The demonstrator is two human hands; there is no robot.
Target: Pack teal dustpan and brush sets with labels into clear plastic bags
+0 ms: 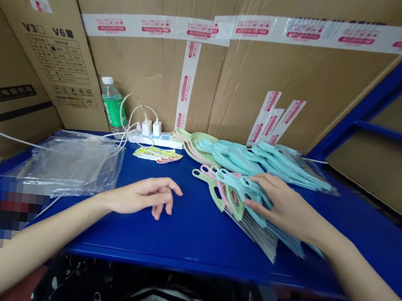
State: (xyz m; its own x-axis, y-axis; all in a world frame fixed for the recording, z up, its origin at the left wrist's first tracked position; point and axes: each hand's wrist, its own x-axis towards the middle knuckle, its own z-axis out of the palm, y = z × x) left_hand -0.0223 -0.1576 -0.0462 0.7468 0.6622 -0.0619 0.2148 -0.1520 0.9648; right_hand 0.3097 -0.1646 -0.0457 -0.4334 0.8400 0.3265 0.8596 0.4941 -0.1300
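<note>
My left hand (149, 196) hovers over the blue table, fingers loosely bent and apart, holding nothing. On the right, my right hand (281, 204) reaches over a pile of small hand brushes, thumb and fingers apart at a light-blue brush (245, 186); whether it presses on it I cannot tell. Under and beside that lie a green brush (211, 185) and a pink brush (223, 190), their bristles pointing toward the front right. Behind the brushes rest light-blue dustpans (236, 155) and green dustpans (201, 146), with a pink edge between them. My right hand hides part of the brush pile.
Clear plastic bags (73, 163) lie at the left. A power strip (166, 140) with white chargers and cables runs along the back, beside a green-labelled bottle (114, 105). Colourful paper labels (157, 154) lie before it. Taped cardboard (152, 64) walls the back; a blue metal frame (375, 92) slants at right.
</note>
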